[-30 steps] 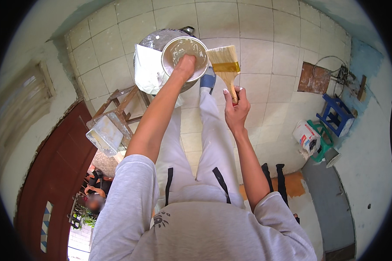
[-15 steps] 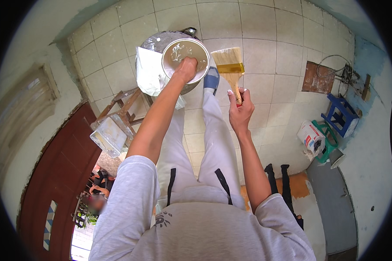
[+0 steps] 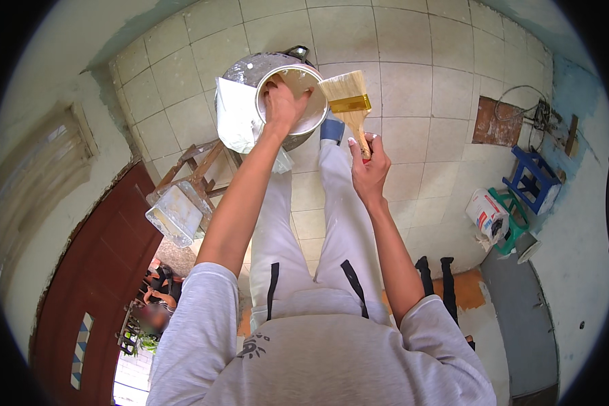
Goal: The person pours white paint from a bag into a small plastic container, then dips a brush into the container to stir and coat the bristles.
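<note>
My left hand [image 3: 285, 108] reaches into a round paint bucket [image 3: 325, 109], with the thumb spread away from the fingers and nothing seen in its grasp. The fingertips are partly lost against the bucket's inside. A wide paintbrush [image 3: 351, 103] with pale bristles, a yellow band and a wooden handle is held upright in my right hand [image 3: 372, 169]. Its bristles come up close to the bucket's right rim. The bucket stands on a round, paint-spotted grey surface [image 3: 240, 68]. A white plastic bag [image 3: 235, 115] lies against the bucket's left side.
To the left are a wooden stool [image 3: 199, 166], a white-smeared square tub [image 3: 176, 213] and a brown door [image 3: 95, 271]. On the right stand a blue stool [image 3: 533, 179], a green stool [image 3: 514, 220] and a white sack [image 3: 487, 213]. Cables [image 3: 538, 115] lie by the wall. A person [image 3: 159, 304] sits beyond the doorway.
My left hand has shifted left inside the bucket and its fingers have spread from a closed shape. The brush in my right hand has moved slightly left, toward the bucket's rim.
</note>
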Motion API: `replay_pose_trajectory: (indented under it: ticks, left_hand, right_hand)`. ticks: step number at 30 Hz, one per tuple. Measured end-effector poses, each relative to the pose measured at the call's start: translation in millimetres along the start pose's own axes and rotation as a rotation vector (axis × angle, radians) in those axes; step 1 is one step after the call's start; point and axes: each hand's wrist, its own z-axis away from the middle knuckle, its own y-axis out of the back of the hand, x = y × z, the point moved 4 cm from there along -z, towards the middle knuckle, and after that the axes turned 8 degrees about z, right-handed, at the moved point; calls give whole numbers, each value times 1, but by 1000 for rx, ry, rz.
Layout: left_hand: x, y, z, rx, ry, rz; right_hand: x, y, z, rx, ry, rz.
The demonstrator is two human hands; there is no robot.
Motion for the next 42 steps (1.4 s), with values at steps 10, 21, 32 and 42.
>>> replay_pose_trajectory:
  ticks: [10,21,32,42]
  left_hand:
    - [-16,-37,-14,255,128,75]
    - [-36,-36,1,387,566,603]
    - [-17,-21,16,290,704,672]
    - [-26,-16,8,173,583,519]
  right_hand:
    - [2,4,-5,-24,7,20]
    - [13,5,-4,-35,-56,-15]
    - [15,1,-9,-35,-40,-4]
    - [9,0,-10,-17,-2,21]
